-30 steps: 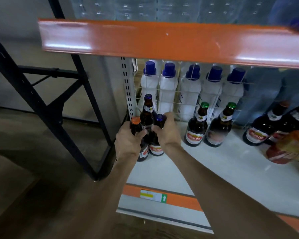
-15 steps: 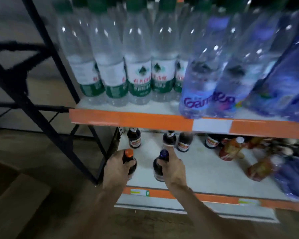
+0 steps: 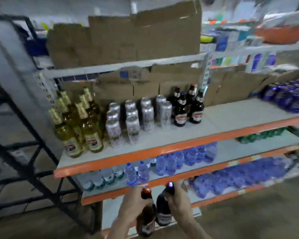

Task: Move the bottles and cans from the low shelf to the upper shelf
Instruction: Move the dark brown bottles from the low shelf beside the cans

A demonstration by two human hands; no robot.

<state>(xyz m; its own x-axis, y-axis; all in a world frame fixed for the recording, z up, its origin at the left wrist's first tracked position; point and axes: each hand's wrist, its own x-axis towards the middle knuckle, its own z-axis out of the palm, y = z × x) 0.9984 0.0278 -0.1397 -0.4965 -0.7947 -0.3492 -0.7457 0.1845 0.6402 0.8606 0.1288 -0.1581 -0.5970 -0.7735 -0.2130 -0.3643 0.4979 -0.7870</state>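
My left hand (image 3: 132,202) grips a dark brown bottle with an orange cap (image 3: 146,216) by its neck. Close beside it, my right hand (image 3: 179,202) grips a dark bottle with a purple cap (image 3: 163,209) the same way. Both bottles hang in the air in front of the lower shelves, near the bottom of the view. Above them, the upper shelf (image 3: 162,148) with an orange front edge carries several matching dark bottles (image 3: 186,107), rows of silver cans (image 3: 138,116) and several yellow bottles (image 3: 78,123). The image is motion-blurred.
Water bottles (image 3: 171,163) fill the shelf below the upper one, and blue packs (image 3: 240,176) lie lower right. Blue cans (image 3: 288,97) stand at the upper shelf's right end. Cardboard boxes (image 3: 124,40) are stacked above. A black metal rack frame (image 3: 24,149) stands to the left.
Both hands have lifted their bottles off the low shelf and up. My view has swung upward and back, bringing the upper shelf with cans and bottles into sight.
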